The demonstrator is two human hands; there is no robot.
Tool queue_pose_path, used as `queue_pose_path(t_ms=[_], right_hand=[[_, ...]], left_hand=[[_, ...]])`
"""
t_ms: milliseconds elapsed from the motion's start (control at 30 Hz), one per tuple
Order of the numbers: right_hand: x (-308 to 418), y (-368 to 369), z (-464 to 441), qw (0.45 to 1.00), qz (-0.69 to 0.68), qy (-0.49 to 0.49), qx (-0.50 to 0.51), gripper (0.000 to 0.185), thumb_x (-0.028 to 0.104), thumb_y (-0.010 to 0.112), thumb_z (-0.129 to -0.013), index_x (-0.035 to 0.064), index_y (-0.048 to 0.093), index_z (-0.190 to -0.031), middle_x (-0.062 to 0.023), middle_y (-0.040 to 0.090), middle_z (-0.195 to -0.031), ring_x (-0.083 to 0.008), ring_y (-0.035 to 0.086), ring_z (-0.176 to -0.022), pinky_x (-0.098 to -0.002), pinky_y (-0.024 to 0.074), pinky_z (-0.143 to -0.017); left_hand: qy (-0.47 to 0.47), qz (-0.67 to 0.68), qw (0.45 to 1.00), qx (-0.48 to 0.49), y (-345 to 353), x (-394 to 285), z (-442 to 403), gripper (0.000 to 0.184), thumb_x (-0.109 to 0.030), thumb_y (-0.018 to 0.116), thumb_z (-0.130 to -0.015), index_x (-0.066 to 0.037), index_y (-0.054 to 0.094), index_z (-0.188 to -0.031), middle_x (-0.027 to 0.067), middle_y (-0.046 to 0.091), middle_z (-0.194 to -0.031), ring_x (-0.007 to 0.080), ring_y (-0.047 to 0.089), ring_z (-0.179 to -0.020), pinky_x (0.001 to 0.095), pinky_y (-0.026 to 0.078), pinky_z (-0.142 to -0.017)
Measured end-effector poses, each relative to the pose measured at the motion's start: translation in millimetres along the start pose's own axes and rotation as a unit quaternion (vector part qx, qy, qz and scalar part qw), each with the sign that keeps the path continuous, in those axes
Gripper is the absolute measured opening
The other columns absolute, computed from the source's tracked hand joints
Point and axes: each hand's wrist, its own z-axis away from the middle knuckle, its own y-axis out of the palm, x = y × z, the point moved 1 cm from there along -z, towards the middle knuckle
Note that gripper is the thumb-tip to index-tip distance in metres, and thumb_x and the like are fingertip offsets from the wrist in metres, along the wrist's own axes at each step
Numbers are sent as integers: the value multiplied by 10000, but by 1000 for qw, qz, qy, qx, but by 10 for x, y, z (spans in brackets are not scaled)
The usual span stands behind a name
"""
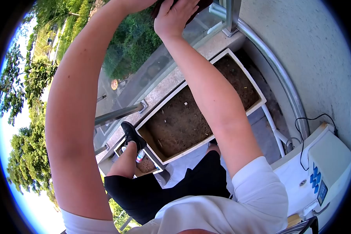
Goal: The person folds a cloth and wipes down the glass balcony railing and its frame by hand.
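Observation:
Both my arms reach up to the top edge of the view, towards the glass railing. My right hand (173,18) is on a dark maroon thing (199,11), apparently a cloth, which shows on both sides of the fingers; the frame cuts off its upper part. My left hand (138,4) is just left of it, mostly outside the frame, its fingers hidden. Beyond the hands is the glass panel (130,54), with green bushes seen through it. Below my right forearm lies a long planter (165,159) with pale rims and brown soil.
A smaller planter box (147,165) holding a spray can (140,156) stands by my raised foot in a black shoe (130,134). Metal rails (119,114) join the ledge. A curved pipe (277,66) runs along the wall, and a white unit with a cable (327,163) stands at right.

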Motion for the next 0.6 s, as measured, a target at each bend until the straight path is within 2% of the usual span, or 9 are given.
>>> queue_pose_path(t_ms=[267, 333, 367, 467, 500, 600], right_hand=[[5, -47, 5, 1000, -1, 5, 5, 737, 459, 396, -1069, 42, 188, -1641, -286, 146, -1686, -494, 153, -1550, -626, 158, -1230], [12, -63, -15, 1000, -17, 7, 14, 731, 386, 438, -1042, 53, 181, -1641, -295, 105, -1687, -497, 124, -1555, -637, 113, -1233], [4, -70, -18, 1000, -24, 8, 18, 734, 349, 459, -1029, 58, 177, -1640, -300, 85, -1688, -498, 110, -1557, -642, 91, -1234], [-6, -50, -16, 1000, -13, 8, 18, 740, 349, 442, -1032, 56, 148, -1645, -308, 65, -1686, -509, 97, -1555, -644, 84, -1233], [-9, -45, -7, 1000, -24, 8, 11, 741, 355, 445, -1025, 54, 166, -1642, -301, 75, -1689, -500, 100, -1558, -639, 75, -1236], [-26, -7, -11, 999, -25, 19, 2, 740, 352, 454, -1015, 53, 190, -1638, -293, 87, -1692, -490, 102, -1562, -633, 67, -1239]], left_hand=[[-52, 32, 997, 37, -54, -121, -16, 734, -318, 674, -986, -9, 358, -1572, 258, 468, -1542, 377, 450, -1441, 415, 364, -1195], [-54, 33, 997, 38, -67, -125, -13, 734, -316, 672, -987, -9, 355, -1573, 261, 465, -1544, 379, 448, -1443, 416, 363, -1195], [-49, 30, 998, 40, -68, -103, -15, 739, -306, 662, -993, -8, 333, -1584, 263, 443, -1560, 381, 436, -1452, 414, 355, -1200], [-45, 33, 997, 49, -60, -81, -1, 734, -291, 642, -1005, -3, 311, -1593, 261, 417, -1582, 374, 410, -1474, 406, 335, -1211], [-54, 34, 996, 65, -73, -104, 3, 754, -250, 631, -1011, 1, 253, -1613, 257, 392, -1602, 362, 380, -1498, 397, 309, -1225], [-52, 108, 990, 72, -104, -206, -19, 784, -197, 631, -1005, -2, 196, -1628, 259, 381, -1610, 352, 357, -1514, 389, 296, -1230]])
